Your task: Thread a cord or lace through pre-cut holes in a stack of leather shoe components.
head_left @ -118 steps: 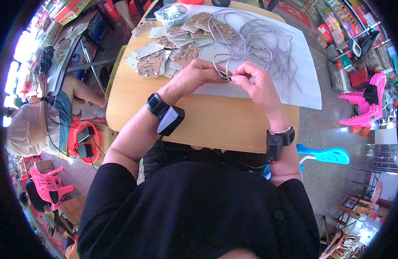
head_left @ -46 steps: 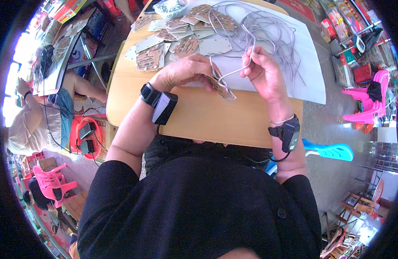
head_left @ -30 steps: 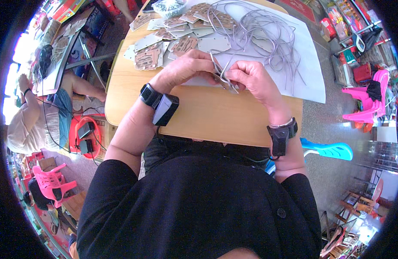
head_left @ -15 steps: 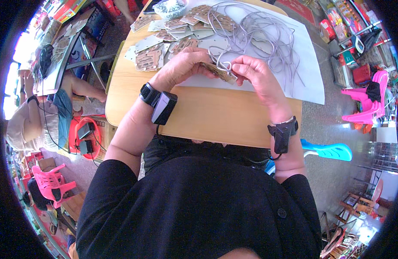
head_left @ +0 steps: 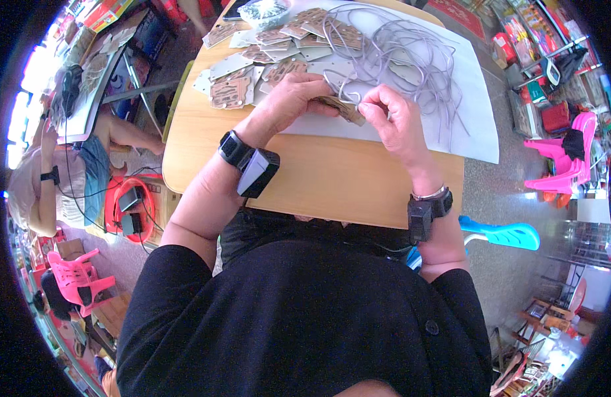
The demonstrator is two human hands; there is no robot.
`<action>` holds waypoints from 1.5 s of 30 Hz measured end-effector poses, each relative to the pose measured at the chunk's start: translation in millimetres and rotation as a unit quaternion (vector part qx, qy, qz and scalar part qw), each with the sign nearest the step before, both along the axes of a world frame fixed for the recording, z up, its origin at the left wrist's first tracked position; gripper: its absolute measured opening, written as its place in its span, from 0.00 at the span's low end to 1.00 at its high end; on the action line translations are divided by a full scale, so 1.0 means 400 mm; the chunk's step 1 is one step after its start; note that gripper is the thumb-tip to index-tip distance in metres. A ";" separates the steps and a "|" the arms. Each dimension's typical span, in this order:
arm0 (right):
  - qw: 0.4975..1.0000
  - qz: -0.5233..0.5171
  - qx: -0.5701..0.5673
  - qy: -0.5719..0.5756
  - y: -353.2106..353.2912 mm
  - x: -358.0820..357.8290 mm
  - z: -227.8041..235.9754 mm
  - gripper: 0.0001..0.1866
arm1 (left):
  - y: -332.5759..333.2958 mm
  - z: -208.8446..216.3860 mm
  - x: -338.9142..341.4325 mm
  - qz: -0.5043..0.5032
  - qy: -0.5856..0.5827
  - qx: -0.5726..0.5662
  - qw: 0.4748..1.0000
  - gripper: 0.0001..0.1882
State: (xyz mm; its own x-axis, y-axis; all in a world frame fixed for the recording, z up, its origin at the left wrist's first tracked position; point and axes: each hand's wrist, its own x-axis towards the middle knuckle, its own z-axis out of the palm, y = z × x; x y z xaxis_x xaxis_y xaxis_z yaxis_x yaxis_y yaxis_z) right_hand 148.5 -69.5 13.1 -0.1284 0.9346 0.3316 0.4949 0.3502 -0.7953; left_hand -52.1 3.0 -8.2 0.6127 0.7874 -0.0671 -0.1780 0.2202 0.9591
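Wooden bench (head_left: 305,178), centre of frame: above it, upper centre, my left fingers (head_left: 317,87) grasp a brown card (head_left: 348,112); my right fingers (head_left: 387,96) bunch at its corner, whether gripping the grey cord (head_left: 352,97) I cannot tell. Card judged light, stiff, creasable: hold by edges. Moving room lies toward the bench's near side; tangled cords (head_left: 420,57) crowd upper right.

Head cam L | we look dn fr wearer's head | wide fisheye, upright | nr L hand (head_left: 293,100), R hand (head_left: 397,124), table (head_left: 345,178)
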 end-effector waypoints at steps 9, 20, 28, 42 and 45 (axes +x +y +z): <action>0.928 0.040 -0.181 0.322 0.015 0.005 -0.019 0.08 | -0.007 0.003 0.011 0.011 0.131 0.088 0.987 0.10; 0.937 0.074 -0.181 0.288 0.014 0.012 -0.020 0.12 | -0.005 -0.009 0.004 -0.041 0.120 0.075 0.989 0.10; 0.946 0.062 -0.220 0.228 0.020 -0.009 -0.028 0.09 | -0.016 0.008 0.019 -0.064 0.199 0.127 0.970 0.11; 0.919 0.131 -0.306 0.212 0.018 0.009 -0.011 0.10 | -0.048 0.030 0.030 -0.167 0.250 0.109 0.947 0.13; 0.921 0.112 -0.240 0.287 -0.001 -0.036 -0.001 0.14 | -0.045 0.009 0.030 -0.158 0.245 0.131 0.948 0.15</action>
State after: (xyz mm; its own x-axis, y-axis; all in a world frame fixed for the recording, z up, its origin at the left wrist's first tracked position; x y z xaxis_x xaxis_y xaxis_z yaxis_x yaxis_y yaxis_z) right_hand 134.1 -69.8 12.6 -0.2681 0.9626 -0.0397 -0.0961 -0.0677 -0.9931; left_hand -40.2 -14.9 -4.6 0.7667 0.5983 -0.2329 0.3382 -0.0682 0.9386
